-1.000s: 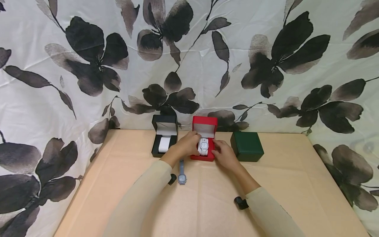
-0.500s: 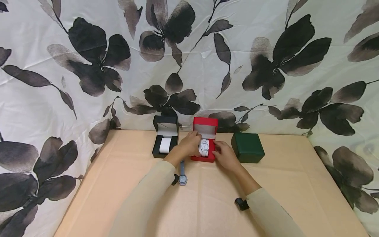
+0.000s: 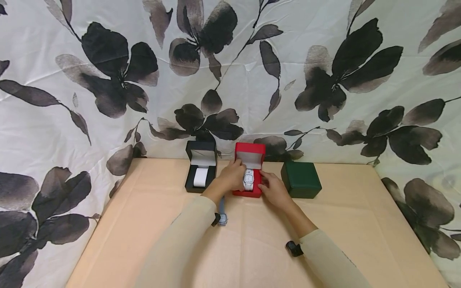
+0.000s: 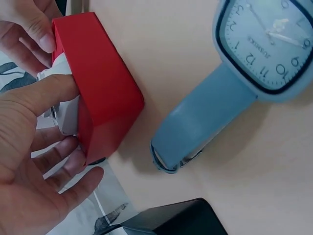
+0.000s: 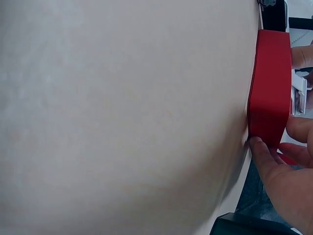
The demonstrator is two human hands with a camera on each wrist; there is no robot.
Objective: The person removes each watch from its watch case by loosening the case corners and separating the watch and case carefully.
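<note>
A white watch point(image 3: 249, 181) sits in an open red watch box point(image 3: 249, 148) at the middle of the table. My left hand point(image 3: 232, 176) reaches in from the box's left side. In the left wrist view its thumb and fingers grip the white watch, whose far side is hidden. My right hand point(image 3: 275, 188) holds the red box by its right side; in the right wrist view, fingertips and thumb lie against the box wall point(image 5: 270, 81). A blue watch point(image 4: 210, 107) lies on the table in front of the box, partly under my left wrist in the head view.
An open black watch box point(image 3: 189, 176) with a white cushion point(image 3: 200, 177) stands left of the red one. A closed green box point(image 3: 301, 180) stands to the right. Behind the table point(image 3: 252, 240) hangs a floral cloth point(image 3: 245, 92).
My left hand and forearm have shifted slightly right, and the left wrist now covers more of the blue watch. My right hand keeps its place on the red box.
</note>
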